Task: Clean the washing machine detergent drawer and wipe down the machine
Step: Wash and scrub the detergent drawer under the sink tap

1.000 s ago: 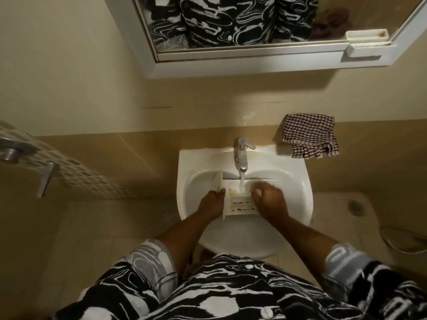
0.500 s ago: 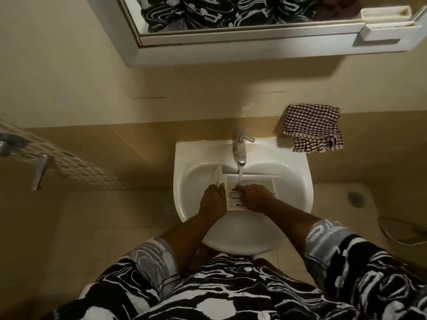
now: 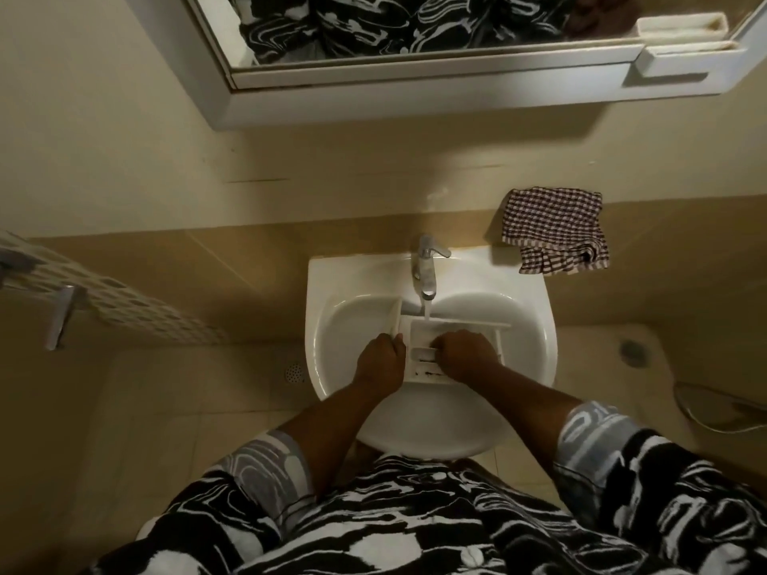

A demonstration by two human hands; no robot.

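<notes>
Drawer (image 3: 423,361) lies in the middle of the sink (image 3: 323,276), its far edge under the running tap (image 3: 426,271). Your left hand (image 3: 379,361) grips its left end. Your right hand (image 3: 467,354) is curled inside a compartment; whether it holds anything cannot be told. Wet plastic could slip from your grip, and water striking it may splash over the sink's front edge. A checked cloth (image 3: 554,230) lies beyond the back right corner.

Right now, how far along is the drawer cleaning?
Done: the detergent drawer is out, in the sink under the running tap. In hand: the left hand grips its left end; the right hand presses inside it. Left: dark grime on its near edge; wiping the machine, not in view; the checked cloth lies untouched.
</notes>
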